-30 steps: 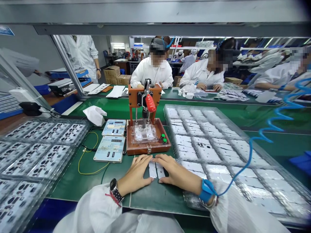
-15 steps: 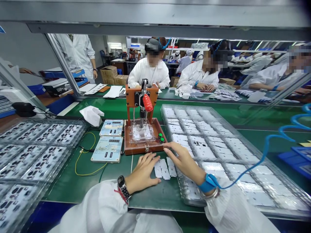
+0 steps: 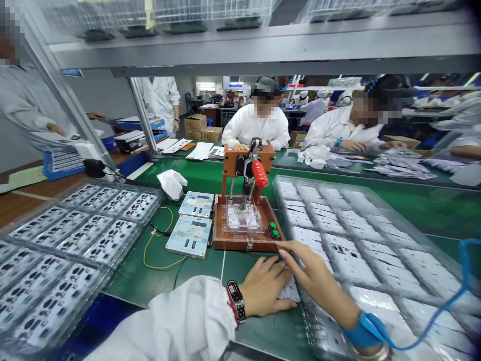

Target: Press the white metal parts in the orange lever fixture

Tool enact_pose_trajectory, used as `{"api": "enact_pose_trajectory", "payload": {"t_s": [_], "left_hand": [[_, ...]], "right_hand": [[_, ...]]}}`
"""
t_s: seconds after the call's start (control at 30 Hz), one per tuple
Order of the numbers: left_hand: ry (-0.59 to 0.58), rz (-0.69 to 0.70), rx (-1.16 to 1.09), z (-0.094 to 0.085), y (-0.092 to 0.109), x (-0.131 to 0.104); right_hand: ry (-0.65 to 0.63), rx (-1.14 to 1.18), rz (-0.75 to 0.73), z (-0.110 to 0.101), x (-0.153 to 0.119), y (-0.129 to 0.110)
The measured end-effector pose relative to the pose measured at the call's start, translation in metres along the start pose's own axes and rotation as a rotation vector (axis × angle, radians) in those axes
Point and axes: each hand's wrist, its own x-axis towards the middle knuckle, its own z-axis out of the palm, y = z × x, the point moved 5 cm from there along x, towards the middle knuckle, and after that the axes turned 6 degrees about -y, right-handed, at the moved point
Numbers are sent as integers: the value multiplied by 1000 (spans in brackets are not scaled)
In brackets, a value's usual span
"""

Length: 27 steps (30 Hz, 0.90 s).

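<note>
My left hand (image 3: 265, 291) lies flat on the green mat, fingers spread over small white flat parts (image 3: 288, 291) that peek out beside it. My right hand (image 3: 317, 278) rests just to its right, index finger stretched toward the corner of the wooden press fixture (image 3: 246, 220), near its green buttons (image 3: 273, 229). A blue wrist strap (image 3: 361, 333) with a coiled cord sits on my right wrist, a watch on the left. The parts are mostly hidden under both hands.
A clear tray of white parts (image 3: 361, 235) fills the right side; trays of dark-printed parts (image 3: 67, 240) lie at left. Two meter boxes (image 3: 191, 223) with a yellow wire stand left of the fixture. People in white coats work at the bench beyond.
The view has swung left and tilted up, so the fixture now sits right of centre. My right hand has slid back against my left, and the white parts are now mostly covered.
</note>
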Motion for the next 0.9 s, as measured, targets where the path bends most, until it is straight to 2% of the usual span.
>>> {"api": "enact_pose_trajectory", "payload": {"t_s": [0.27,0.73,0.83,0.9], "left_hand": [[25,73,67,0,0,-3],[30,93,85,-4,0,-10],[27,92,88,-2,-1,-10],[34,94,89,0,-1,-11]], "right_hand": [[11,4,-51,6,-2,6],[-68,45,29,15,-3,11],[-58,60,14,9,2,3],[1,71,-12,-3,12,-7]]}}
